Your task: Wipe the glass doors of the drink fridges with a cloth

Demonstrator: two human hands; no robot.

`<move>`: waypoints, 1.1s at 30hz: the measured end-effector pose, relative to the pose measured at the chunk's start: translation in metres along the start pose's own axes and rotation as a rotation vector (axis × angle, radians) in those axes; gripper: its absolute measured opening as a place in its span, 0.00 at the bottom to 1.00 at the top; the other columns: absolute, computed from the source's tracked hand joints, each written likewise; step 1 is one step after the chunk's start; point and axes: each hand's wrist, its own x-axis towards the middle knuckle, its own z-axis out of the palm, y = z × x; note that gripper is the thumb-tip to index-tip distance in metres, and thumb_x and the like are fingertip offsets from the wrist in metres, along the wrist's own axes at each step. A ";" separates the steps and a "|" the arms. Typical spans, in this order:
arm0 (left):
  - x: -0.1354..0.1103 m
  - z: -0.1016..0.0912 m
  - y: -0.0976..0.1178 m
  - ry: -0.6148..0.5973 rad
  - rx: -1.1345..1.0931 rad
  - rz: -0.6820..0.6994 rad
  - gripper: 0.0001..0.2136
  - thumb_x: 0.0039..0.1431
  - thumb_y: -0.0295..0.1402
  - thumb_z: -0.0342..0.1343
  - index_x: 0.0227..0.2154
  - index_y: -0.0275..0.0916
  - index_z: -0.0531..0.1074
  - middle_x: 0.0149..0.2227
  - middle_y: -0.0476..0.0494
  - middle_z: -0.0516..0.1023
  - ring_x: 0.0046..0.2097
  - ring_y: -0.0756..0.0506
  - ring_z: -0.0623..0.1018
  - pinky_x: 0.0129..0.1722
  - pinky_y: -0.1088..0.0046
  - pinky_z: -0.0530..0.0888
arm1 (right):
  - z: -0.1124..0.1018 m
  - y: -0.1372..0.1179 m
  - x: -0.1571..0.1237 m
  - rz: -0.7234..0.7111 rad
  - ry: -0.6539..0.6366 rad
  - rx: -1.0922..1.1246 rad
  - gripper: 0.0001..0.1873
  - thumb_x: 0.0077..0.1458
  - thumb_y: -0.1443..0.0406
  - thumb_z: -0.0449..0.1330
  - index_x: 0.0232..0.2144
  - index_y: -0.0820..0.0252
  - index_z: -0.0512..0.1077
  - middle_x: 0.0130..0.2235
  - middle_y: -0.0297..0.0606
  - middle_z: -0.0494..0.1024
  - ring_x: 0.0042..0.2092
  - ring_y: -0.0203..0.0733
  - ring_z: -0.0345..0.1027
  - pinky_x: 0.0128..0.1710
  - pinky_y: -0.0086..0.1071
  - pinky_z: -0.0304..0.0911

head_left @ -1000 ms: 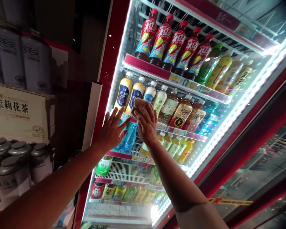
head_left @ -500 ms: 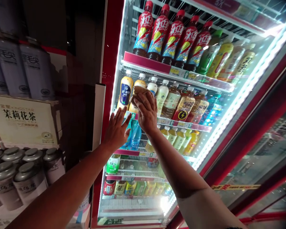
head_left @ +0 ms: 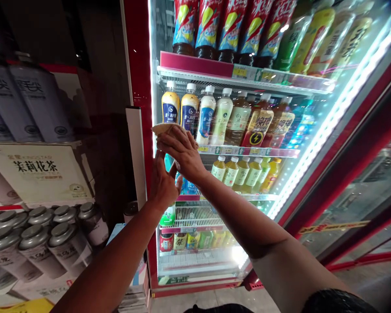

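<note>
My right hand (head_left: 184,152) presses a folded tan cloth (head_left: 167,128) flat against the glass front of a lit drinks fridge (head_left: 137,56), near its left edge. The fingers lie over the cloth and cover most of it. Just below, my left hand (head_left: 164,184) is held up with its fingers stretched, at or close to the glass; I cannot tell whether it touches. Behind the cloth stand bottles with dark blue labels (head_left: 189,108). Both hands partly hide blue bottles on the shelf beneath.
Red-labelled bottles (head_left: 208,26) fill the top shelf, with smaller bottles (head_left: 243,171) lower down. On the left are silver-topped cans (head_left: 35,243), a printed carton (head_left: 35,174) and tall cans (head_left: 32,104). Another red-framed glass door (head_left: 361,191) is at the right.
My right hand has moved the cloth left and slightly down across the glass, over to above my left hand. The view has shifted, so the fridge's floor edge shows now.
</note>
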 end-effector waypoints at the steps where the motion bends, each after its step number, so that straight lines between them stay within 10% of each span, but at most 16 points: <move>1: -0.002 0.000 0.000 -0.002 -0.003 -0.005 0.38 0.63 0.32 0.59 0.73 0.48 0.49 0.77 0.37 0.28 0.76 0.25 0.42 0.73 0.39 0.57 | 0.000 -0.002 -0.001 -0.033 -0.028 0.007 0.28 0.69 0.68 0.52 0.65 0.35 0.67 0.70 0.16 0.65 0.77 0.41 0.44 0.78 0.47 0.40; 15: -0.014 -0.007 -0.003 -0.002 0.012 -0.001 0.30 0.64 0.30 0.58 0.68 0.42 0.60 0.73 0.30 0.48 0.76 0.28 0.47 0.71 0.40 0.60 | 0.001 0.008 -0.004 0.013 0.051 0.008 0.29 0.68 0.69 0.52 0.65 0.35 0.67 0.71 0.18 0.64 0.77 0.41 0.43 0.77 0.50 0.41; 33: -0.019 0.008 -0.005 0.060 -0.064 0.002 0.36 0.64 0.34 0.59 0.72 0.40 0.52 0.77 0.30 0.39 0.77 0.29 0.45 0.73 0.42 0.55 | 0.019 0.005 -0.048 0.169 0.187 0.004 0.25 0.69 0.67 0.54 0.63 0.37 0.70 0.69 0.21 0.68 0.76 0.40 0.47 0.78 0.46 0.40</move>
